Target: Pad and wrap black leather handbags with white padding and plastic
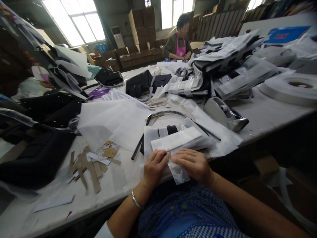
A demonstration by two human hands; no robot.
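- Two bare hands rest side by side at the near edge of the table (262, 122); I take twelve o'clock as straight ahead of the worker.
- The flat, white packet wrapped in clear plastic (177, 137) lies on the table just beyond the fingers, at twelve o'clock from the hands.
- The left hand (155, 165), with a shiny silver bangle (136, 200) on its wrist, touches the packet's near edge at seven o'clock, its grip narrow, fingers bent and close together.
- The right hand (193, 163) lies palm down at five o'clock of the packet, fingers together over the plastic; from where I stand, I cannot tell whether either grip pinches anything.
- A loose, clear plastic flap (180, 177) hangs towards six o'clock, below the fingers.
- The curved, black strap with a see-through wrapping (170, 113) arches around the packet's twelve o'clock side.
- At two o'clock sits a grey, bulky tape dispenser (218, 114), near the packet.
- Thin, brown cardboard scraps (95, 177) litter eight o'clock; large, translucent white sheets (111, 122) spread at ten.
- Well away, at twelve, a co-worker in a bright pink apron (181, 49) bends to their work.
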